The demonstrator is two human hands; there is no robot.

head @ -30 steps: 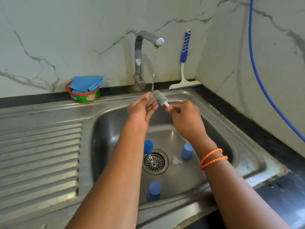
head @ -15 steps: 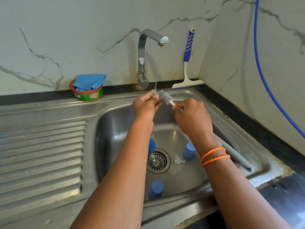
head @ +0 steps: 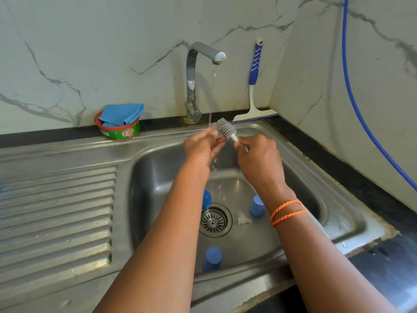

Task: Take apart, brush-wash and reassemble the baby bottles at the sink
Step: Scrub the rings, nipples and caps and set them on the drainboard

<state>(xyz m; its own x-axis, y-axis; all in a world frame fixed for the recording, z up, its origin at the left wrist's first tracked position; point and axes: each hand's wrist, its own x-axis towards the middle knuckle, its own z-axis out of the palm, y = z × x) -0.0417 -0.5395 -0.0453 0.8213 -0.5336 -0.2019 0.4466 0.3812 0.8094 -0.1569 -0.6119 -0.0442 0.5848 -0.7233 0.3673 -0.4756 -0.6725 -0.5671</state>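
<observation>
Grey-bristled bottle brush [head: 226,130], gripped by the right hand [head: 257,159], scrubs a small clear part pinched in the left hand [head: 200,147] under the running tap [head: 204,53], rinsing suds away.

soap tub [head: 119,131], blue cloth [head: 123,114], squeegee [head: 254,86], hose [head: 356,98]
</observation>
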